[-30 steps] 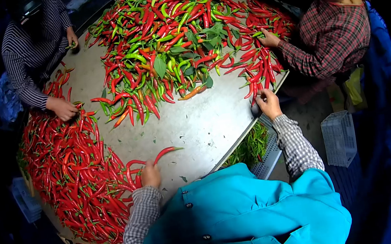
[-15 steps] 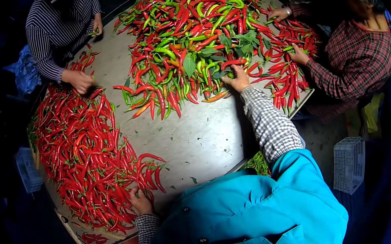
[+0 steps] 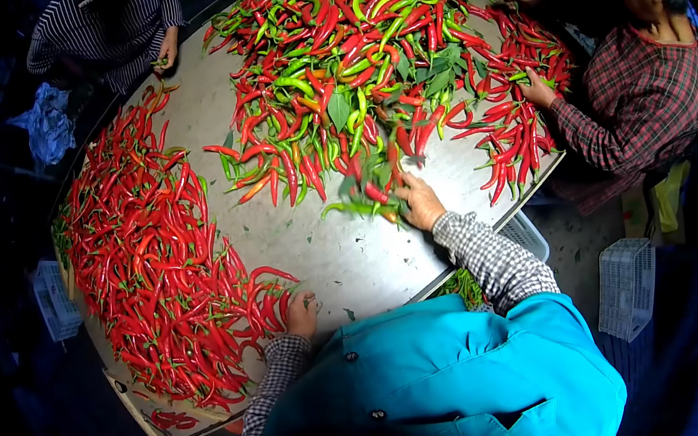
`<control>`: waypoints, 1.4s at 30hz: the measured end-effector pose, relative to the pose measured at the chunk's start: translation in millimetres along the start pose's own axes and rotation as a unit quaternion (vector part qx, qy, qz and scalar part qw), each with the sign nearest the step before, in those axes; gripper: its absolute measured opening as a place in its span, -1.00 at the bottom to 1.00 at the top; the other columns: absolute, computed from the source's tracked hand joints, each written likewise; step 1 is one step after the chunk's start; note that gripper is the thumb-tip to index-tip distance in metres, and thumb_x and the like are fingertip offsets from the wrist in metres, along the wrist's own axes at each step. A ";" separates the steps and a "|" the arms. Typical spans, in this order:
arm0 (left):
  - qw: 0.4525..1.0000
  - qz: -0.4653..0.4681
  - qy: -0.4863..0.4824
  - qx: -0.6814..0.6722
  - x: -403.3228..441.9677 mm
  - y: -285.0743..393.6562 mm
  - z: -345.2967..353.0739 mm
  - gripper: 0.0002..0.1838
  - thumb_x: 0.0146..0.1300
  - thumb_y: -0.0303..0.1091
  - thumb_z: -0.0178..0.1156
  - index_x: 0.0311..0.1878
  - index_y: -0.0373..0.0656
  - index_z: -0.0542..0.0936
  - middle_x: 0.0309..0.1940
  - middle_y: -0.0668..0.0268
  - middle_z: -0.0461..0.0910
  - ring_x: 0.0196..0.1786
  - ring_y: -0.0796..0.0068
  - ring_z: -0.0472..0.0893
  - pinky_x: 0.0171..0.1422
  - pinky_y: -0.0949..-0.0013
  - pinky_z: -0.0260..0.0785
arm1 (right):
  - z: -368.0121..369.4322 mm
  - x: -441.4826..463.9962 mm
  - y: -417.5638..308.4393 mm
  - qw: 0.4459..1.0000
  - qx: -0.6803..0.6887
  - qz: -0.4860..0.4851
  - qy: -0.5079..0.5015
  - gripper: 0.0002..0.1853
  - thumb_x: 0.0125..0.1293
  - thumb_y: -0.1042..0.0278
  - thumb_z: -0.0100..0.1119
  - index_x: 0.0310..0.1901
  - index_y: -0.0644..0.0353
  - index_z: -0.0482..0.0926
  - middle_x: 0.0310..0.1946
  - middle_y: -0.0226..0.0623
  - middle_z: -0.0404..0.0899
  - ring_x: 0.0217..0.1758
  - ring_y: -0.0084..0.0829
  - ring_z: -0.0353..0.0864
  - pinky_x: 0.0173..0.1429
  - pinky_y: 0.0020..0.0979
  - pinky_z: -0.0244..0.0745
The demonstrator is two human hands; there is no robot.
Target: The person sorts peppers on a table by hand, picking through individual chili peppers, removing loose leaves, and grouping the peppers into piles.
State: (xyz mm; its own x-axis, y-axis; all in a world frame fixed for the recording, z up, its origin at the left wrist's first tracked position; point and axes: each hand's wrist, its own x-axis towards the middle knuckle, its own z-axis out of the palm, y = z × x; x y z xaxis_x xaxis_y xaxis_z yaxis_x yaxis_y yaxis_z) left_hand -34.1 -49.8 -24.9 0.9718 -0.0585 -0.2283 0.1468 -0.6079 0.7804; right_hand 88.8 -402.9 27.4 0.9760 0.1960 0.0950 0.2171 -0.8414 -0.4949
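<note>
My right hand is closed on a clump of red and green chili peppers with leaves, blurred by motion, at the near edge of the large mixed pile. Beside the all-red chili pile on the left is my left hand. Its fingers are curled in, and what they hold, if anything, is hidden. A few long red chilies lie right by that hand.
A person in a striped top sits at the far left of the table. Another, in a plaid shirt, handles red chilies at the right. White plastic crates stand on the floor. Green chilies show below the table's near edge.
My right hand has drawn a clump of chilies and leaves toward me from the mixed pile. My left hand has moved right and away from the red pile. The striped-top person's hand has left the red pile.
</note>
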 end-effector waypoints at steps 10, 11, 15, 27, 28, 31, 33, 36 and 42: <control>0.995 -0.101 0.026 -0.005 -5.2 -10.0 -23.8 -0.88 0.10 -0.50 0.11 -0.26 -0.23 0.52 -0.35 0.09 0.57 -0.20 0.22 0.57 -0.07 0.31 0.38 | -32.2 -39.9 6.3 0.977 0.204 0.052 -0.022 -0.71 -0.14 0.59 0.21 -0.27 0.23 0.56 -0.11 -0.13 0.51 0.00 -0.18 0.49 0.13 -0.38 0.35; 0.994 -0.103 0.025 -0.007 -6.9 -8.1 -24.3 -0.88 0.10 -0.50 0.11 -0.26 -0.23 0.52 -0.35 0.09 0.57 -0.20 0.22 0.57 -0.07 0.31 0.38 | -40.1 -40.3 15.5 0.977 0.203 0.069 -0.019 -0.71 -0.13 0.57 0.23 -0.26 0.23 0.57 -0.11 -0.14 0.52 0.00 -0.20 0.50 0.12 -0.40 0.36; 0.994 -0.106 0.036 -0.009 -10.7 -2.9 -25.6 -0.88 0.10 -0.51 0.11 -0.26 -0.26 0.52 -0.36 0.08 0.57 -0.21 0.23 0.57 -0.07 0.33 0.38 | -43.2 -39.7 53.4 0.949 0.268 0.165 0.004 -0.66 -0.03 0.63 0.22 -0.14 0.21 0.55 -0.06 -0.31 0.49 0.06 -0.40 0.41 0.21 -0.45 0.23; 0.933 -0.247 -0.075 -0.252 -6.6 50.9 -23.0 -0.70 0.23 -0.15 0.08 -0.37 -0.25 0.46 -0.70 0.40 0.32 -0.70 0.60 0.29 -0.64 0.49 0.14 | -68.5 -44.4 22.8 0.677 0.665 0.311 0.048 -0.61 0.36 0.15 -0.10 0.04 0.31 0.39 -0.17 -0.18 0.54 -0.14 -0.41 0.52 0.03 -0.43 0.40; 0.904 -0.267 -0.104 -0.317 -3.8 66.0 -25.9 -0.66 0.26 -0.09 0.06 -0.44 -0.20 0.43 -0.75 0.47 0.24 -0.77 0.69 0.16 -0.72 0.55 0.01 | -74.0 -44.4 11.1 0.649 0.694 0.308 0.047 -0.53 0.36 0.04 -0.15 0.09 0.29 0.33 -0.18 -0.11 0.53 -0.12 -0.31 0.53 0.06 -0.32 0.41; 0.904 -0.244 -0.156 -0.314 9.8 93.2 -27.9 -0.65 0.26 -0.09 0.07 -0.43 -0.21 0.42 -0.73 0.46 0.25 -0.78 0.71 0.14 -0.74 0.57 -0.01 | -74.8 -45.9 -6.6 0.571 0.772 0.280 0.005 -0.52 0.37 0.04 -0.20 0.16 0.24 0.26 -0.26 -0.14 0.55 -0.12 -0.19 0.54 0.05 -0.17 0.43; 0.911 -0.231 -0.158 -0.303 17.3 113.5 -26.5 -0.68 0.25 -0.12 0.08 -0.39 -0.23 0.44 -0.72 0.46 0.25 -0.77 0.72 0.14 -0.73 0.58 0.00 | -71.0 -47.8 -25.8 0.541 0.800 0.258 -0.017 -0.52 0.35 0.00 -0.18 0.18 0.11 0.21 -0.39 -0.21 0.52 -0.27 -0.22 0.56 -0.09 -0.07 0.47; 0.915 -0.202 -0.178 -0.300 25.6 144.7 -26.3 -0.74 0.25 -0.20 0.09 -0.24 -0.24 0.50 -0.70 0.49 0.28 -0.75 0.73 0.18 -0.73 0.59 0.00 | -52.7 -46.2 -50.0 0.534 0.786 0.310 0.005 -0.60 0.37 0.04 -0.17 0.09 0.13 0.27 -0.54 -0.30 0.38 -0.51 -0.36 0.43 -0.26 -0.18 0.48; 0.913 -0.086 -0.212 -0.339 33.4 169.1 -12.6 -0.73 0.23 -0.32 0.11 -0.05 -0.23 0.52 -0.64 0.49 0.35 -0.65 0.75 0.26 -0.64 0.62 0.10 | -25.2 -40.3 -100.6 0.503 0.838 0.211 -0.021 -0.63 0.38 0.14 -0.17 0.00 0.29 0.35 -0.17 -0.16 0.48 -0.08 -0.33 0.48 0.04 -0.27 0.40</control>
State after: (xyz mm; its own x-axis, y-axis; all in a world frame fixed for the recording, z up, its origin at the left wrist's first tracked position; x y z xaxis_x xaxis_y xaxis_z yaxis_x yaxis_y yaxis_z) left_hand 25.5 -144.6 106.7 0.7858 -0.3965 -0.4747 0.5109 -0.0167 0.8595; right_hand 28.0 -338.8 95.2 0.9205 0.2178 -0.3243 -0.3623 0.7866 -0.5001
